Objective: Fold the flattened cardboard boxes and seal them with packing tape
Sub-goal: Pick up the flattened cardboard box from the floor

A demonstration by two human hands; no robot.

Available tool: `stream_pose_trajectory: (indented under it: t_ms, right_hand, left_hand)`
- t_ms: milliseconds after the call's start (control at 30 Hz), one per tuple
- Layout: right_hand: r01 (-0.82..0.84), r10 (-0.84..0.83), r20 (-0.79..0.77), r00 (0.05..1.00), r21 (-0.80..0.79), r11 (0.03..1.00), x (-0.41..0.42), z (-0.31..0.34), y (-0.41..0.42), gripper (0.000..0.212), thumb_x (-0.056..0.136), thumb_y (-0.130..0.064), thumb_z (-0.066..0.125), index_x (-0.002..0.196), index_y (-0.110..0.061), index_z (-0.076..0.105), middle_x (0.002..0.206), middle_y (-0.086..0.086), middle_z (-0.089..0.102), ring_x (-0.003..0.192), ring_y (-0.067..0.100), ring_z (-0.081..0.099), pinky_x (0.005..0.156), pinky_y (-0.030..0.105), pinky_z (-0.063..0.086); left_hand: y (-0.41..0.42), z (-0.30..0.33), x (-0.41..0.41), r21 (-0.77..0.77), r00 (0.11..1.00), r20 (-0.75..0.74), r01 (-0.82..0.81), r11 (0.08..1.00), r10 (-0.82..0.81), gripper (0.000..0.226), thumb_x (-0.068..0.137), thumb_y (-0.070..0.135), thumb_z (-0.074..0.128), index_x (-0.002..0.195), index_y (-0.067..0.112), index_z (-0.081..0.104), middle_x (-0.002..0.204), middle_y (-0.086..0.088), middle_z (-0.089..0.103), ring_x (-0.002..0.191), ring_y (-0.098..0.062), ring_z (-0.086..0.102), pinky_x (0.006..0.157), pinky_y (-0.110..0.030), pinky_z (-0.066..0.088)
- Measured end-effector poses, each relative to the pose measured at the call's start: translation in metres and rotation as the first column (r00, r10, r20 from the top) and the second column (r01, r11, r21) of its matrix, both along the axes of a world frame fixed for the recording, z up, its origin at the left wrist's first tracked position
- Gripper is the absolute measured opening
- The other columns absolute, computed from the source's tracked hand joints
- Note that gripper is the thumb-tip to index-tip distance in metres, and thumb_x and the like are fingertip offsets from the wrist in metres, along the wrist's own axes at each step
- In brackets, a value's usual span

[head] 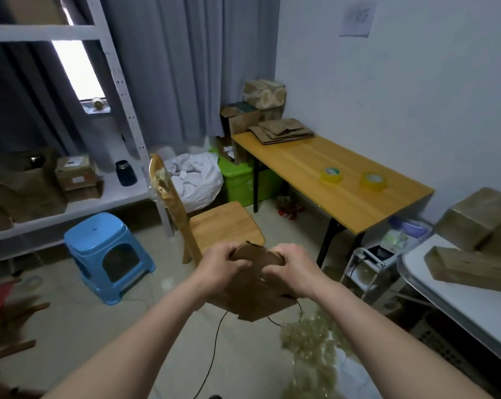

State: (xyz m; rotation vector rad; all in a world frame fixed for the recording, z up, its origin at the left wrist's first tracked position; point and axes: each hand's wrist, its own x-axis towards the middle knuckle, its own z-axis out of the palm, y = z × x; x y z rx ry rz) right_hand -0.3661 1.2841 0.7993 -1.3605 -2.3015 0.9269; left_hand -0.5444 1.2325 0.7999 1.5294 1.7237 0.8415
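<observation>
I hold a brown cardboard box [255,298] in mid-air above the floor, in front of a wooden chair. My left hand [219,267] grips its upper left edge with curled fingers. My right hand [291,267] grips the upper right edge the same way. The box's top flaps are hidden under my fingers. Two rolls of yellow packing tape [331,175] [373,181] lie on the wooden table [315,168]. A stack of flattened cardboard boxes [282,131] lies at the table's far end.
A wooden chair [226,223] stands just beyond my hands, with a blue plastic stool [108,254] to its left. Folded boxes [479,223] sit on a white table at the right. A white shelf unit [70,203] fills the left. Crumpled tape [309,349] and a black cable lie on the floor.
</observation>
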Motion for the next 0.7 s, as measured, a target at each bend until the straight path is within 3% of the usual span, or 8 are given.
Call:
stream_pose_trajectory:
  t_ms: [100, 233, 400, 500, 600, 700]
  right_hand:
    - [0.032, -0.032, 0.032, 0.999, -0.002, 0.999, -0.005, -0.005, 0.055, 0.025, 0.076, -0.031, 0.074, 0.062, -0.029, 0.054, 0.068, -0.01, 0.058, 0.067, 0.01, 0.056, 0.058, 0.03, 0.044]
    - [0.059, -0.056, 0.121, 0.991, -0.023, 0.998, -0.013, -0.011, 0.14, 0.018, 0.076, -0.033, 0.075, 0.071, -0.033, 0.058, 0.079, -0.009, 0.061, 0.078, 0.013, 0.06, 0.068, 0.035, 0.053]
    - [0.101, -0.096, 0.153, 0.984, -0.023, 0.995, -0.043, -0.008, 0.249, 0.015, 0.087, -0.036, 0.065, 0.076, -0.029, 0.059, 0.081, -0.006, 0.061, 0.075, 0.011, 0.059, 0.068, 0.033, 0.05]
    - [0.19, -0.19, 0.09, 0.978, 0.014, 0.982, -0.057, -0.005, 0.302, 0.022, 0.091, -0.035, 0.061, 0.072, -0.027, 0.053, 0.073, -0.005, 0.056, 0.069, 0.013, 0.054, 0.062, 0.031, 0.042]
    - [0.282, -0.284, 0.062, 0.957, 0.048, 0.958, -0.056, -0.003, 0.345, 0.025, 0.094, -0.033, 0.058, 0.072, -0.025, 0.049, 0.073, -0.003, 0.053, 0.068, 0.011, 0.05, 0.059, 0.029, 0.037]
    - [0.338, -0.341, 0.05, 0.939, 0.062, 0.939, -0.048, -0.003, 0.384, 0.03, 0.095, -0.031, 0.057, 0.07, -0.021, 0.043, 0.07, -0.002, 0.048, 0.067, 0.015, 0.047, 0.06, 0.034, 0.033]
  left_hand:
    - [0.059, -0.007, -0.016, -0.018, 0.992, 0.122, 0.03, 0.999, -0.028, 0.014, 0.088, 0.013, 0.067, 0.093, 0.027, 0.071, 0.089, 0.006, 0.072, 0.085, -0.009, 0.068, 0.074, -0.021, 0.054]
    - [0.147, -0.018, -0.05, -0.036, 0.973, 0.23, 0.027, 0.999, -0.018, 0.016, 0.088, 0.009, 0.067, 0.097, 0.023, 0.069, 0.09, 0.003, 0.073, 0.08, -0.006, 0.068, 0.062, -0.011, 0.05]
    - [0.266, -0.017, -0.098, -0.029, 0.97, 0.244, 0.013, 0.999, -0.006, 0.017, 0.085, 0.008, 0.071, 0.099, 0.018, 0.066, 0.087, -0.001, 0.068, 0.083, -0.019, 0.064, 0.072, -0.028, 0.053]
    - [0.338, -0.009, -0.114, 0.004, 0.983, 0.181, 0.026, 1.0, -0.026, 0.03, 0.081, 0.018, 0.077, 0.107, 0.018, 0.063, 0.1, -0.002, 0.067, 0.092, -0.02, 0.062, 0.084, -0.036, 0.051]
    - [0.394, -0.009, -0.119, -0.041, 0.985, 0.164, 0.057, 0.998, -0.05, 0.051, 0.074, 0.02, 0.083, 0.118, 0.017, 0.057, 0.109, 0.001, 0.063, 0.097, -0.014, 0.058, 0.084, -0.027, 0.048]
    - [0.439, -0.018, -0.119, -0.117, 0.981, 0.146, 0.149, 0.982, -0.131, 0.056, 0.073, 0.012, 0.083, 0.121, 0.013, 0.054, 0.11, 0.0, 0.061, 0.098, -0.012, 0.057, 0.07, -0.012, 0.043]
